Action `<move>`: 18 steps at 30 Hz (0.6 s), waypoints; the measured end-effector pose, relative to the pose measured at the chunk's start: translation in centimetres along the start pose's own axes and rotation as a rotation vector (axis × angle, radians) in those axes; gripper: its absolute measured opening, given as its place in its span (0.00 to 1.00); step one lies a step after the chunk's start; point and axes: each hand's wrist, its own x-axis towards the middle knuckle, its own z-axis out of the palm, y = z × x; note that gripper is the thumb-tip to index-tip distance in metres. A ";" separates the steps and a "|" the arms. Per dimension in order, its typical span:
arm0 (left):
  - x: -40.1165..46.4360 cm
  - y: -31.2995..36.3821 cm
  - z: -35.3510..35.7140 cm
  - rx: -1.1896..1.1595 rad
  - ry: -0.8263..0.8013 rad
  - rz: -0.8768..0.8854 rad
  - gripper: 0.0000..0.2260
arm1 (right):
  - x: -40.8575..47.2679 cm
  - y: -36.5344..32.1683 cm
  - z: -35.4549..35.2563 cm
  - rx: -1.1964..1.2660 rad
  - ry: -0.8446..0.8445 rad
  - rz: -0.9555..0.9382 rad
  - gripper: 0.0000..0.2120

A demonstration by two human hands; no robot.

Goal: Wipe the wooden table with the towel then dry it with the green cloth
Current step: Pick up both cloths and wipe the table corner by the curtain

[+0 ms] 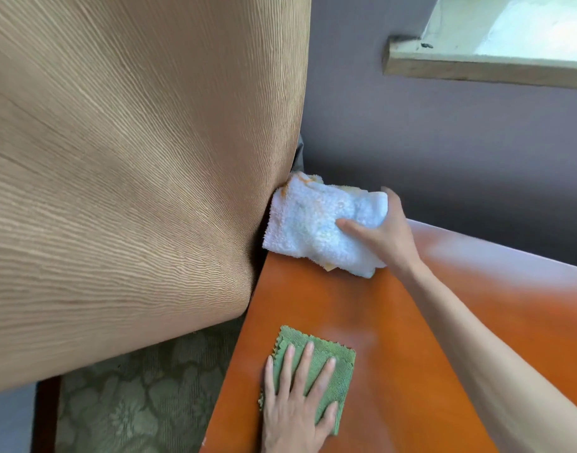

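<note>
An orange-brown wooden table (411,338) fills the lower right of the head view. At its far left corner lies a folded white towel (310,223) with faint orange stains, and my right hand (383,233) grips the towel's right end. The towel's left edge touches a tall wood-grain panel. Near the table's front left edge a small green cloth (337,367) lies flat, with my left hand (297,403) pressed on top of it, fingers spread. A pale hazy patch shows on the table surface between the two cloths.
A large light wood-grain panel (133,174) stands close against the table's left side. A grey-purple wall (444,152) runs behind the table, with a window ledge (476,65) above. Green patterned upholstery (143,397) lies below left of the table.
</note>
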 end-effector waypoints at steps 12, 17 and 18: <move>3.9 -2.1 -1.5 -0.093 0.045 -0.133 0.29 | -1.0 2.4 4.3 -0.891 0.089 -0.735 0.24; 6.3 -3.8 -2.4 -0.072 0.067 -0.151 0.28 | -0.5 3.1 3.4 -0.847 0.073 -0.745 0.23; 6.3 -3.8 -2.2 -0.068 0.069 -0.148 0.28 | -0.7 3.4 3.4 -0.852 0.071 -0.750 0.23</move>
